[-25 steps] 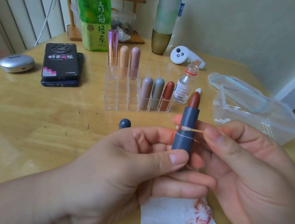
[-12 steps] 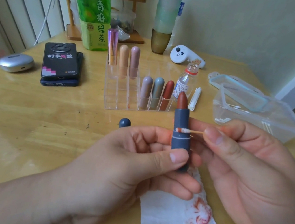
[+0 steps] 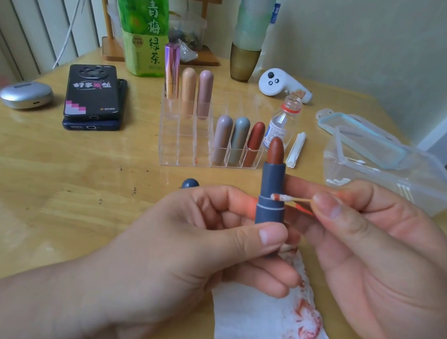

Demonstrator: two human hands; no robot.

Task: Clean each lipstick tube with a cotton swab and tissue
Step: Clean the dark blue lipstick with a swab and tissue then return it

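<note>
**Swab tip on the collar of the open lipstick, both hands close over the tissue**

Your left hand (image 3: 205, 250) grips the blue-grey lipstick tube (image 3: 271, 182) upright by its base. The thumb lies across the front and the fingers curl behind, and the brown-red bullet stands out of the top. Your right hand (image 3: 375, 262) pinches the cotton swab (image 3: 281, 197) by its stick between thumb and forefinger. The stained tip lies against the tube just above the step where the collar meets the wider base. Your hands nearly touch around the tube.

Under them the tissue (image 3: 247, 316) lies flat on the table (image 3: 39, 201). It has red smears along its right edge, and its far edge is hidden by your fingers. The tube's cap (image 3: 190, 184) sits just beyond your left knuckles, between them and the front edge of the clear organizer (image 3: 182, 149), which holds six capped lipsticks.

On your right, the plastic container (image 3: 421, 185) of swabs sits near your fingertips and close to the table's right edge. A small bottle (image 3: 281, 125) and a bundle of white sticks (image 3: 297, 149) stand between the organizer and the container, directly behind the bullet.

Your widest room is on the left, where the wood runs from your forearm out to the stacked phones (image 3: 94, 96).
</note>
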